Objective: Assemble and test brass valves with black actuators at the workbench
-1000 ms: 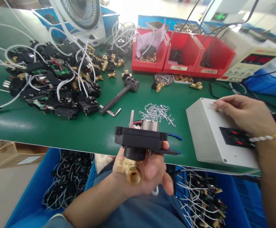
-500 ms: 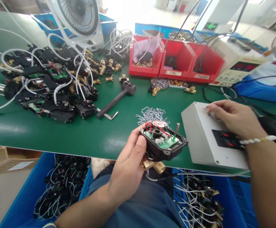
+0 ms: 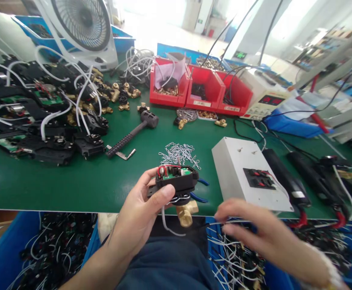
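Observation:
My left hand point(image 3: 139, 209) grips a motorized valve unit point(image 3: 178, 181). Its black housing lies open on top, showing a green circuit board and red wires. A brass valve body point(image 3: 186, 213) hangs beneath it, along with a white cable point(image 3: 167, 229). To the right, my right hand point(image 3: 254, 225) is over the table's front edge, slightly blurred, thumb and forefinger apart. A thin cable with a dark joint runs by those fingertips; no grip on it shows. Past that hand stands a grey box point(image 3: 230, 161) with two toggle switches and a black terminal plate. Blue-handled pliers point(image 3: 200, 198) lie partly hidden behind the unit.
Metal clips point(image 3: 180, 154) lie behind the unit. A black mallet point(image 3: 133, 135) rests left of them, beside piled valve units point(image 3: 42, 121). Red bins point(image 3: 204, 104), a power supply point(image 3: 263, 100) and a fan point(image 3: 109, 52) stand farther back. Blue crates point(image 3: 0, 257) sit below the table edge.
My right hand has left the switches on the grey box and come down toward the thin cable. The valve unit has turned and tilted in my left hand. The view has swung right.

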`<state>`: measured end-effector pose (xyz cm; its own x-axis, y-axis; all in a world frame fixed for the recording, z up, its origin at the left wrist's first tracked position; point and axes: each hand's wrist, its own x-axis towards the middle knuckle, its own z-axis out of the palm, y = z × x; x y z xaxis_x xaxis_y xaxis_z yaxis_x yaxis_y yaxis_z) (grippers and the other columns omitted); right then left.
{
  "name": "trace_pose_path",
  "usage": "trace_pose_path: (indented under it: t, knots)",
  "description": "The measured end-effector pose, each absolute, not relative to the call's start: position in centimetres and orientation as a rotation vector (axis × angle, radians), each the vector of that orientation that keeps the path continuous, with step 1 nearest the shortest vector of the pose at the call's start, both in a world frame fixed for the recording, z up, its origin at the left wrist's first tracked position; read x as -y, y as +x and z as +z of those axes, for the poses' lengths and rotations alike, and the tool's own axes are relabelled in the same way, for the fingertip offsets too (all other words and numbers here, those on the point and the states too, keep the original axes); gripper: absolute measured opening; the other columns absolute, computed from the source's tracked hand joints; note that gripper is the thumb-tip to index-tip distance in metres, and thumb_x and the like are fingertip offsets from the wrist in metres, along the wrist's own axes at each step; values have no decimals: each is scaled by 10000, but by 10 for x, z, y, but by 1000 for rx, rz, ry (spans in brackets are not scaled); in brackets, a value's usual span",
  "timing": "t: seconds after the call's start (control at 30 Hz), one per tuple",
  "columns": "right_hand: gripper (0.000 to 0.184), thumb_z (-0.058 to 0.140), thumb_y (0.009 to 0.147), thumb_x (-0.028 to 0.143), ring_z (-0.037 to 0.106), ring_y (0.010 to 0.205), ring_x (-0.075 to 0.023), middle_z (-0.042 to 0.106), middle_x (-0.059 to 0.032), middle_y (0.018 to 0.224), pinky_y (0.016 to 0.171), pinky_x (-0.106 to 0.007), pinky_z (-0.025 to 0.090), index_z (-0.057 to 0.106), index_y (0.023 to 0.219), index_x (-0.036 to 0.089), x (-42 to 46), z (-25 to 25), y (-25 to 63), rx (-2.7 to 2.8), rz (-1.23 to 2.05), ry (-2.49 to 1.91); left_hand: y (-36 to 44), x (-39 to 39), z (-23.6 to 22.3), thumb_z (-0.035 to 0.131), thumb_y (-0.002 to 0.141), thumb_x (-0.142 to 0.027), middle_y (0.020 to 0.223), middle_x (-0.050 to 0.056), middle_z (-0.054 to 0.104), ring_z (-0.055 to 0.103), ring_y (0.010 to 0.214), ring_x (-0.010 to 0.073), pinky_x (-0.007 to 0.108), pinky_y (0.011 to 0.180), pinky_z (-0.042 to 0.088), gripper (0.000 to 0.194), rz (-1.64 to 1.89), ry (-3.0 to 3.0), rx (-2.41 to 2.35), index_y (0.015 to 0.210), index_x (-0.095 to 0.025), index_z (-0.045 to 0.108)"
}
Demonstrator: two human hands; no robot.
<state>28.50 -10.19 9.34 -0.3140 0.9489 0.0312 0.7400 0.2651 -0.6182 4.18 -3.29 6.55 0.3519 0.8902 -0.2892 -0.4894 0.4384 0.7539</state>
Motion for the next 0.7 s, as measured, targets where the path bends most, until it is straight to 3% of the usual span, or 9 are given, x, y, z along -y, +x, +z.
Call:
trace_pose_path:
  t: [0.1,0.17,0.27,0.43,0.6,0.7]
  knots:
    - [266,716,858,252,705,1009,-182,727,-60,1125,906,-284,586,694,1119,208,131,51,259,2358,1046,-1658,40,32,67,782,798,-364,1088,112,725,720,931,231,293,783,594,485,978,624,-764,1191,-144,601]
    - [436,692,852,165,648,1176,-261,660,-128,1293,1026,-408,540,642,1285,175,140,18,253,2395,965,-1924,39,32,68,814,769,-382,1066,101,737,723,925,222,287,807,592,523,1008,648,-780,1189,-150,604]
    - [406,620,882,114,617,1215,-309,645,-172,1295,1067,-498,494,645,1287,126,145,-19,253,2348,827,-2132,39,33,70,832,751,-390,1049,94,746,725,926,214,268,811,589,533,1041,668,-811,1176,-150,618]
    - [231,559,930,133,676,1061,-290,705,-147,1108,955,-475,555,716,1098,123,144,-36,260,2326,832,-2143,40,31,68,767,814,-431,1053,129,743,739,869,222,254,702,611,492,1038,630,-768,1166,-114,632]
    - [203,603,911,149,700,959,-282,727,-119,985,869,-441,584,732,1068,144,149,-38,266,2356,896,-2094,39,29,63,725,851,-446,1076,174,739,744,905,270,338,709,642,499,1032,606,-744,1187,-95,615]
    - [233,560,947,182,701,967,-246,723,-109,1023,863,-385,584,718,1119,174,154,-39,266,2368,923,-2032,38,30,64,729,846,-459,1036,158,751,750,879,267,340,709,644,501,1029,604,-744,1185,-104,629]
